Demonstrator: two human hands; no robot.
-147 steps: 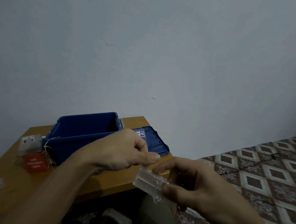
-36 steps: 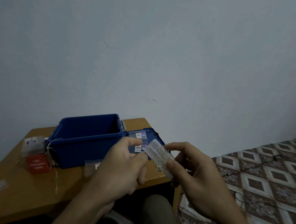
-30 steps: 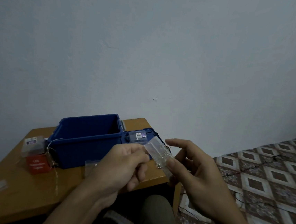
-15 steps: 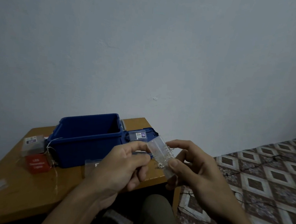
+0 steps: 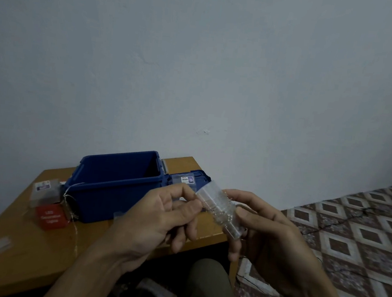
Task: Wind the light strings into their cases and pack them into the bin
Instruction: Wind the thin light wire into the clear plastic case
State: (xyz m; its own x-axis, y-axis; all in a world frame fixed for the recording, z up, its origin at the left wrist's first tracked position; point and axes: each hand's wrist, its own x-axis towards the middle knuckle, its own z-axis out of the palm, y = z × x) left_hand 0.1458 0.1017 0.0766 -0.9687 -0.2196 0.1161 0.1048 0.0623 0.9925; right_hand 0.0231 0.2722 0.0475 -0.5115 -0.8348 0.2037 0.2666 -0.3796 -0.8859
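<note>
In front of the blue bin (image 5: 114, 195), right hand (image 5: 275, 237) grips the clear case (image 5: 211, 197) steady so left hand (image 5: 157, 218) can pinch its end, likely feeding light string (image 5: 223, 215).

This looks like a plain room in a home. It has a bare, pale blue-grey painted wall (image 5: 198, 64) with faint scuffs and a floor of patterned ceramic tiles in brown and cream diamonds (image 5: 361, 236). A small light-brown wooden desk (image 5: 24, 251) is pushed against the wall. On the desk stand an open dark-blue plastic storage bin (image 5: 114, 195) and a small red retail packet (image 5: 51, 215).
</note>
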